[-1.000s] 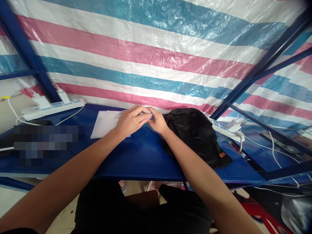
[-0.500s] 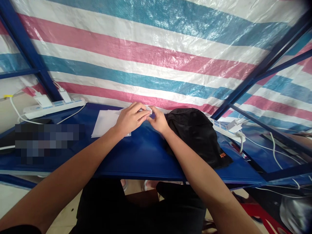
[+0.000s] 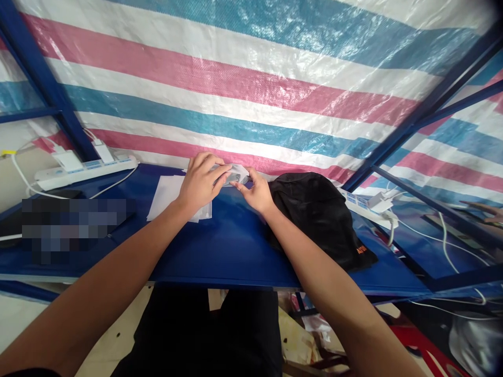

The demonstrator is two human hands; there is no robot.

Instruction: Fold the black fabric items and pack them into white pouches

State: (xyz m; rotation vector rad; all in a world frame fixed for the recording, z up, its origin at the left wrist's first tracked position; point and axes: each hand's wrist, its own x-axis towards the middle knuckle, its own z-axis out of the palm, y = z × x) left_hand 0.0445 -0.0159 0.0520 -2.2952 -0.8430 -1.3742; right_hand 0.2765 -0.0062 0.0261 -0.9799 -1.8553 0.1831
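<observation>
A thin, translucent whitish plastic bag [image 3: 237, 175] is spread between my two hands, its mouth apparently gaping. My left hand [image 3: 202, 180] grips its left side, fingers bent over the top and thumb pointing right. At its right edge, my right hand [image 3: 256, 192] pinches it between thumb and fingers. Below and left of my left hand lies a loose stack of flat white sheets or bags [image 3: 165, 196], partly covered by that hand. The exact kind of these flat pieces is hard to make out.
A black cloth item [image 3: 314, 220] with orange lettering lies right of my right hand on the blue table [image 3: 220, 256]. White power strips [image 3: 86, 172] with plugs and cables stand at both sides. A striped tarp [image 3: 251, 104] hangs behind. Another person's hand [image 3: 487, 212] shows at far right.
My hands have moved apart, the left going leftward, and the bag between them is spread wider. My legs under the table have shifted, and another person's hand has appeared at far right.
</observation>
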